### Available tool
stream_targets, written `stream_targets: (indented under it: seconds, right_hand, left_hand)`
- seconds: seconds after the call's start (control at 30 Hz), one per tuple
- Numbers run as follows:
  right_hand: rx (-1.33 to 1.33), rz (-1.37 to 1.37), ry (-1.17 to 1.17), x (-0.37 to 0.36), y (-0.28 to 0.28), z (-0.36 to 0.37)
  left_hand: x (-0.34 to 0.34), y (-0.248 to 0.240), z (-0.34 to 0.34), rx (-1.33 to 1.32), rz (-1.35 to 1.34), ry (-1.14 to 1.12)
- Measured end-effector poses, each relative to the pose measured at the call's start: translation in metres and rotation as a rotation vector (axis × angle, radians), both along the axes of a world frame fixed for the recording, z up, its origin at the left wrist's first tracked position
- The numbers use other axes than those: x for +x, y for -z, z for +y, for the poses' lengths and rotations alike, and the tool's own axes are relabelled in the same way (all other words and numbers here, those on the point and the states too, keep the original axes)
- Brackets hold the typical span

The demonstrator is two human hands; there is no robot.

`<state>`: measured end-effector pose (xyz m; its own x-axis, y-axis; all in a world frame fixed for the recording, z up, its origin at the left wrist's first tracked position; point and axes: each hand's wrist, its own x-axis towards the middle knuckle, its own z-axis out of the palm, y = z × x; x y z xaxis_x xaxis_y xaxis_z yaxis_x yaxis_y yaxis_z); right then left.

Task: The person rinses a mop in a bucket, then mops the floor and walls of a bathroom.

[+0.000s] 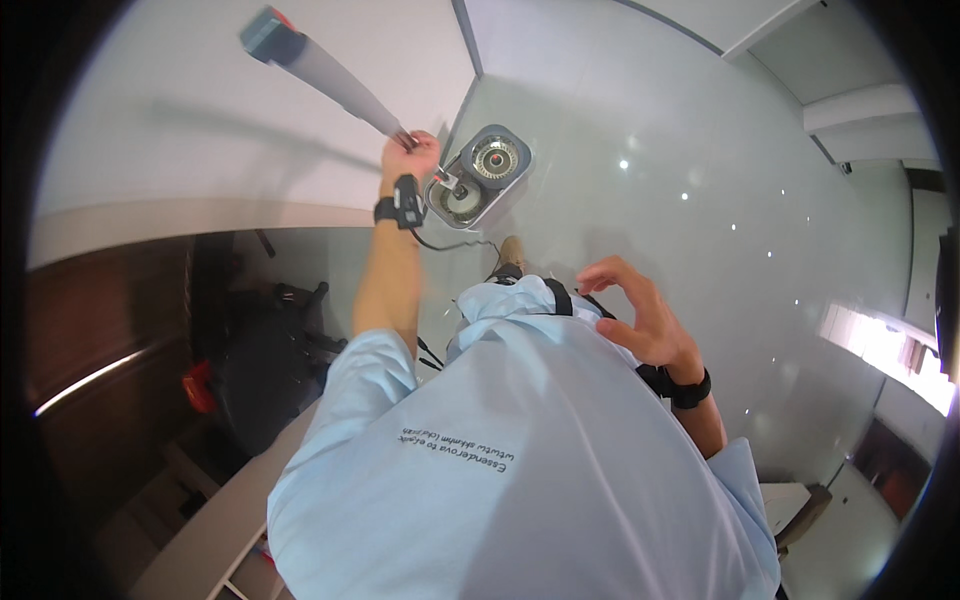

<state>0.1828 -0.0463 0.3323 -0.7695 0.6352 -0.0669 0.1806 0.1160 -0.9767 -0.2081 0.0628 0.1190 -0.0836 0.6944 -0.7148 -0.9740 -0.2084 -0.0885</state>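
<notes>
My left hand [412, 158] is wrapped round the pole of a mop [345, 88], whose thick grey handle rises up and to the left. Below the fist, the pole's lower end reaches the near compartment of a grey mop bucket [507, 196] on the floor. How far the mop head sits inside cannot be made out. In the bucket's far compartment is a round, slotted metal-looking basket [494, 158]. My right hand [642, 312] hovers before my body at the right, fingers curved and apart, holding nothing.
A white panel [210, 130] borders the bucket on the left. My shoe [512, 250] stands on the pale glossy floor [640, 220] just nearer than the bucket. A dark chair [262, 370] is at my left. A dark cable [450, 246] hangs by my left wrist.
</notes>
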Motion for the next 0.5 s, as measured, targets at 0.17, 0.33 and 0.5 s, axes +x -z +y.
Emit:
stream_targets:
  seconds: [0.17, 0.33, 0.5]
  right_hand:
    - [-0.01, -0.145, 0.065, -0.032, -0.001, 0.005]
    - [-0.035, -0.292, 0.122, -0.049, -0.005, 0.017]
    - [-0.061, -0.369, 0.172, -0.057, -0.003, 0.02]
  left_hand:
    - [-0.067, -0.007, 0.061, -0.045, 0.073, 0.091]
    - [-0.104, -0.022, 0.111, -0.164, 0.015, 0.073]
    - [-0.127, -0.018, 0.146, -0.27, -0.054, -0.03]
